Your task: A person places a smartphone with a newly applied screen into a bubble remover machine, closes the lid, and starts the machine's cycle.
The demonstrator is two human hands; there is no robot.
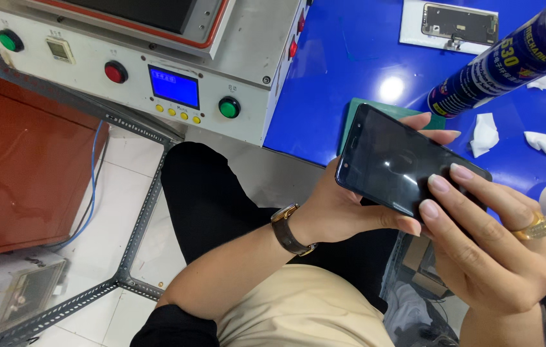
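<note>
Between my two hands, over my lap, I see the dark phone (405, 164) tilted screen-up so the glass catches light. My left hand (344, 209) cradles its underside, fingers wrapped round the far edge; my right hand (491, 247) rests three fingertips on the near corner. Glossy, black, unlit. Beyond lies a spray can (511, 54) on the blue surface (350, 58).

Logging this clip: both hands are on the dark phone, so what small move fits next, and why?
Probably lower the phone onto the blue table. The left hand cradles it in mid-air over the lap, the right hand has fingertips on its end, and nothing supports it from below.
</note>
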